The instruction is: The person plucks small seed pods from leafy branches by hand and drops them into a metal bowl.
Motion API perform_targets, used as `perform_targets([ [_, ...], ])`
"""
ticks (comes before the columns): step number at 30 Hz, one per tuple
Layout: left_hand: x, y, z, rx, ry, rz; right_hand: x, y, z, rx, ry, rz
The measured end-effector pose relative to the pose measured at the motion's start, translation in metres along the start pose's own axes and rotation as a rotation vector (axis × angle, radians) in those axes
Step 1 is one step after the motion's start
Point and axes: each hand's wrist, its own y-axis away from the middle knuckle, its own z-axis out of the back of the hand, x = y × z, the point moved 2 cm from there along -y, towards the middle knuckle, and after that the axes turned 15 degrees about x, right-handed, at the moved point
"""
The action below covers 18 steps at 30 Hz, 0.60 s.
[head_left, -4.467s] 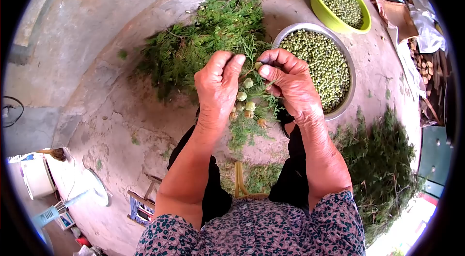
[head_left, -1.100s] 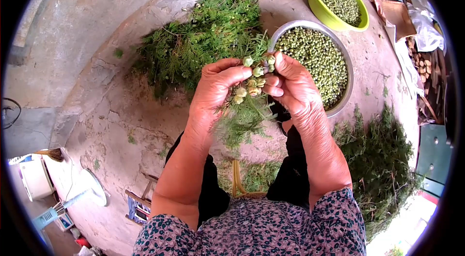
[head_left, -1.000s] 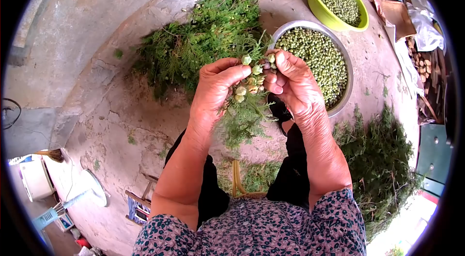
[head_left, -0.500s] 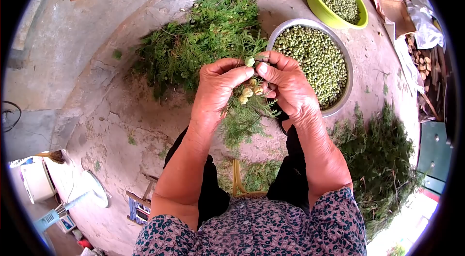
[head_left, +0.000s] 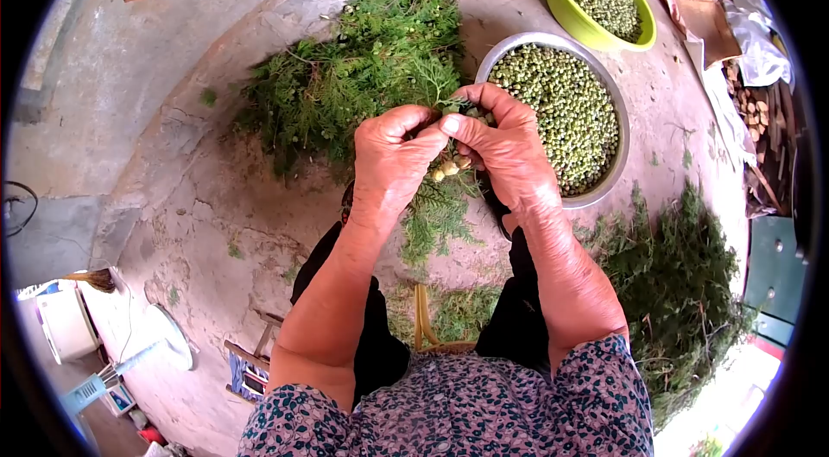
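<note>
My left hand is closed in a pinch on a green leafy sprig, whose fronds hang below the fingers. Pale green cones show on the sprig under the fingertips. My right hand is closed too, its thumb tip meeting my left thumb at the sprig; small cones are partly hidden in its curled fingers. Just right of it stands a metal basin filled with small green cones. Behind my left hand lies a pile of green branches.
A yellow-green basin of cones stands at the back right. Darker branches lie at the right. Firewood and plastic bags line the right edge. A small stool and a fan are at lower left.
My right hand has moved left until its thumb meets my left thumb. The upper cones seen between the hands earlier are now hidden or gone from view.
</note>
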Motion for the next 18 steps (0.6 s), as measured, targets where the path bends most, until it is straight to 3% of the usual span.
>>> perform_targets([
  [3, -0.002, 0.000, 0.000, 0.052, -0.047, 0.001, -0.001, -0.001, 0.004, -0.054, 0.115, -0.017],
  [5, -0.002, -0.001, -0.002, 0.069, 0.241, 0.013, -0.005, -0.001, 0.009, 0.036, -0.298, -0.127],
  [9, -0.001, -0.001, 0.001, 0.082, 0.458, 0.151, -0.002, 0.002, 0.018, 0.051, -0.514, -0.147],
  [11, 0.004, -0.002, 0.000, 0.001, 0.420, 0.183, 0.000, 0.001, 0.031, 0.043, -0.505, -0.031],
  [13, -0.001, -0.003, 0.000, -0.019, 0.398, 0.183, 0.014, 0.004, 0.044, -0.188, -0.454, 0.073],
  [15, 0.008, -0.004, 0.002, -0.045, 0.417, 0.214, 0.014, 0.006, 0.083, -0.307, -0.595, 0.163],
  [17, 0.000, -0.003, 0.000, 0.018, 0.472, 0.228, 0.028, 0.011, 0.099, -0.581, -0.695, 0.306],
  [18, -0.001, -0.003, -0.001, 0.000, 0.500, 0.243, 0.034, 0.014, 0.110, -0.561, -0.659, 0.354],
])
